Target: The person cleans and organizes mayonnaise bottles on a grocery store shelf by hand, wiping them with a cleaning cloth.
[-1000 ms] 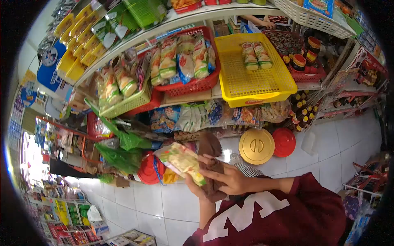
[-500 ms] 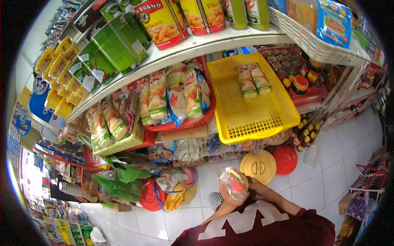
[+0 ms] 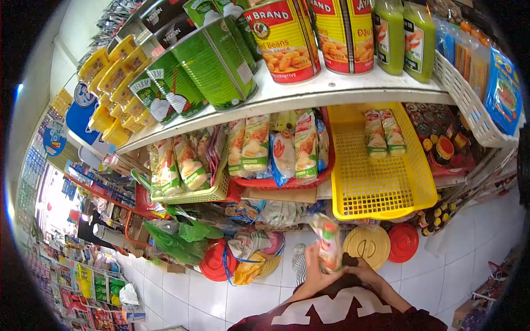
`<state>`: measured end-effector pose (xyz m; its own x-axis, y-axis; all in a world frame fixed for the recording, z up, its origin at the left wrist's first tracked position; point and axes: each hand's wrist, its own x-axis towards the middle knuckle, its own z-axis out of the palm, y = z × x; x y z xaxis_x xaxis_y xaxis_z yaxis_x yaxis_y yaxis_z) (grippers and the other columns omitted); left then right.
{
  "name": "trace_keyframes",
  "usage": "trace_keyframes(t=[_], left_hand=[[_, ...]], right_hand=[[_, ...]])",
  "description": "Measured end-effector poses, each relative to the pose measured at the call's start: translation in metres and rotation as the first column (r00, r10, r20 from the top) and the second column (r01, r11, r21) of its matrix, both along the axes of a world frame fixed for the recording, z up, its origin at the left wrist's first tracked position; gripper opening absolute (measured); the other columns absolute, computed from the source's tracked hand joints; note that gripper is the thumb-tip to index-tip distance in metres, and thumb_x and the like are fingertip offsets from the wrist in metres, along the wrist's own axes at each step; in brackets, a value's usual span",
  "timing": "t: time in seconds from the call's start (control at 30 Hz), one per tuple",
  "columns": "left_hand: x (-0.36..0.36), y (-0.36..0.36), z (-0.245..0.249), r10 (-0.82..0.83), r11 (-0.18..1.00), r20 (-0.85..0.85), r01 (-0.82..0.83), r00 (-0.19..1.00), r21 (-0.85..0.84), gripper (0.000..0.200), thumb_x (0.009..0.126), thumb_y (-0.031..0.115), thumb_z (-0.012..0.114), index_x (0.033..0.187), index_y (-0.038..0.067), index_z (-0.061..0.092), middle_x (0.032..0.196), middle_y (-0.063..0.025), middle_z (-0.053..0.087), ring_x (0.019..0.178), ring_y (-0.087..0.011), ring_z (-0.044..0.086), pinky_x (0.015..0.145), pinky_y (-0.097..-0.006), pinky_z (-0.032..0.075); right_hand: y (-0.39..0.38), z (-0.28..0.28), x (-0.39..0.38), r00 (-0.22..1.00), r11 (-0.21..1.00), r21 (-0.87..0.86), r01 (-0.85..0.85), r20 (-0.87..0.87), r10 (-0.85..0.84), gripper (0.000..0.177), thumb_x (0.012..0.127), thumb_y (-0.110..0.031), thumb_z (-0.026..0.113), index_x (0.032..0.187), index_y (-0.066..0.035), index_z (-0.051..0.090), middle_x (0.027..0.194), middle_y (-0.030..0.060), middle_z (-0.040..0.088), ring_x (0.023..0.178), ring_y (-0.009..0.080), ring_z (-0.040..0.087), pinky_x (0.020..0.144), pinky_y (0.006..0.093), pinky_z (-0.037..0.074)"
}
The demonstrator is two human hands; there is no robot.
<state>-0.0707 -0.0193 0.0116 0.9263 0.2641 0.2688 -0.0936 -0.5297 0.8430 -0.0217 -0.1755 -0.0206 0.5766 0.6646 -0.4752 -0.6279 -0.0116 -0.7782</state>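
Note:
My left hand [image 3: 312, 274] is closed round the lower left side of a plastic packet [image 3: 327, 241] with white, green and red print. The packet stands nearly upright in front of my chest. On its lower right side, my right hand [image 3: 362, 271] grips the bottom end, its fingertips partly hidden. Above and to the right, a yellow plastic basket [image 3: 385, 193] holds two similar packets [image 3: 385, 134] at its far end. A red basket [image 3: 329, 149] left of it carries several more such packets.
Above runs a white shelf [image 3: 331, 96] bearing green cans [image 3: 215, 63], bean cans [image 3: 284, 44] and green bottles [image 3: 418, 41]. A pale green basket [image 3: 218, 190] sits further left. On the tiled floor stand a gold lid [image 3: 366, 248], red lids [image 3: 403, 244] and green bags [image 3: 174, 240].
The packet has turned from facing up at me to nearly upright, its long side now showing. My hands have shifted along it, and the camera view has moved left and up.

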Motion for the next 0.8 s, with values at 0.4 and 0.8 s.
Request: trace_keyframes(t=[0.4, 0.8], left_hand=[[0.147, 0.182, 0.101, 0.515, 0.504, 0.513, -0.727, 0.687, 0.467, 0.054, 0.065, 0.028, 0.063, 0.112, 0.006, 0.046, 0.107, -0.0208, 0.037, 0.101, -0.0366, 0.034, 0.084, -0.0444, 0.028], [0.088, 0.099, 0.068, 0.040, 0.897, 0.765, -0.360, 0.643, 0.257, 0.023, 0.072, 0.012, 0.058, 0.093, 0.002, 0.055, 0.101, -0.0183, 0.047, 0.088, -0.0315, 0.047, 0.072, -0.0375, 0.039]], right_hand=[[-0.003, -0.033, 0.018, 0.991, 0.991, -0.132, 0.008, -0.129, -0.025, 0.038, 0.076, -0.026, 0.058, 0.102, 0.001, 0.051, 0.092, 0.0070, 0.056, 0.083, 0.0135, 0.052, 0.073, 0.0250, 0.042], [0.006, -0.059, 0.019, 0.899, 0.916, -0.221, 0.334, -0.218, -0.380, 0.043, 0.084, -0.036, 0.043, 0.095, 0.004, 0.054, 0.089, 0.0090, 0.057, 0.078, 0.0171, 0.055, 0.069, 0.0286, 0.044]])
